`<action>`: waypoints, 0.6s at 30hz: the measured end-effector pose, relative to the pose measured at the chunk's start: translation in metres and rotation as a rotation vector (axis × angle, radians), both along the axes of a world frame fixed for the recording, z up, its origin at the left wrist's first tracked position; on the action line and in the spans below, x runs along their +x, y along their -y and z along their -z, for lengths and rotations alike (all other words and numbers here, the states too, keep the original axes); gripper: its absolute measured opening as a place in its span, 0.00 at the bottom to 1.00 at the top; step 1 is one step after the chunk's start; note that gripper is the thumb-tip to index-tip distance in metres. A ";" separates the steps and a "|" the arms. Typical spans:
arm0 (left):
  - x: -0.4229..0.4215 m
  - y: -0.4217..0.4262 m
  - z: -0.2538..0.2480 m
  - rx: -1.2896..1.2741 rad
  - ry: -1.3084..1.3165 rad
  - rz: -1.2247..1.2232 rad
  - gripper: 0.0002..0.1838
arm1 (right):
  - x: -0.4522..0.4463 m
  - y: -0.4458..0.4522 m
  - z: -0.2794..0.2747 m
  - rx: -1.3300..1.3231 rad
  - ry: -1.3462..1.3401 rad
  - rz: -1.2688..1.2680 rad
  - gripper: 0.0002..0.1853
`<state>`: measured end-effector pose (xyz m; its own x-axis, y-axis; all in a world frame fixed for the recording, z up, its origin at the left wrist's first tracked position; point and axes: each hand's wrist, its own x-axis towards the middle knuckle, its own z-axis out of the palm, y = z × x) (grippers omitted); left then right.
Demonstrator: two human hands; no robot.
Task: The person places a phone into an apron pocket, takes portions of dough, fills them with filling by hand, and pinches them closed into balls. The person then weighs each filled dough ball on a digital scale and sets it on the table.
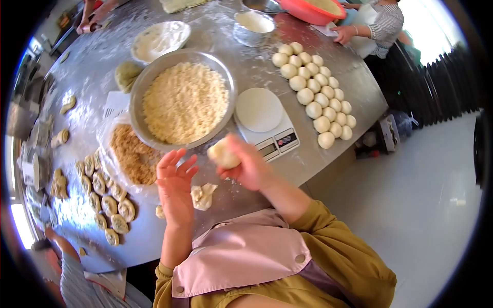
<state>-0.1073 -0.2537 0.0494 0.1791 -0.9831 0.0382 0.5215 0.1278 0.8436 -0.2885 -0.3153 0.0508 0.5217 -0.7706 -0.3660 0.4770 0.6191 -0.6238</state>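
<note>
My right hand (247, 167) is closed around a pale dough ball (224, 154), held above the table's near edge. My left hand (176, 187) is raised beside it, fingers spread, with nothing in it. Just beyond both hands is a steel bowl (229, 97) of pale crumbly filling (186, 102). A white kitchen scale (260, 110) stands to the right of the bowl, its plate bare. Below my hands lies a torn piece of dough (203, 196). A smaller dough scrap (160, 212) sits partly behind my left wrist.
Rows of round dough balls (322, 95) cover the table's right side. Brown crumbly filling (134, 154) in plastic and several flattened dough pieces (109, 205) are on the left. Farther back are a floury bowl (160, 41), a tin (253, 28) and a red basin (313, 11). Other people stand around the table.
</note>
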 end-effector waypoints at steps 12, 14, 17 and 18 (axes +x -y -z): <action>0.017 -0.021 0.014 0.171 0.029 0.064 0.28 | -0.362 0.068 -0.004 -0.113 -1.470 0.874 0.24; 0.015 -0.025 0.016 0.210 0.040 0.071 0.27 | -0.383 0.076 0.001 -0.056 -1.662 0.735 0.26; 0.013 -0.029 0.017 0.244 0.060 0.069 0.26 | -0.400 0.095 0.011 -0.053 -1.865 0.576 0.29; 0.012 -0.030 0.015 0.252 0.067 0.066 0.25 | -0.403 0.101 0.015 -0.061 -1.897 0.553 0.29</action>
<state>-0.0950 -0.2234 0.0342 0.1198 -0.9726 -0.1994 0.4634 -0.1229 0.8776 -0.6916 -0.4161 0.0358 -0.6985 -0.7146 -0.0389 -0.6117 0.6244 -0.4857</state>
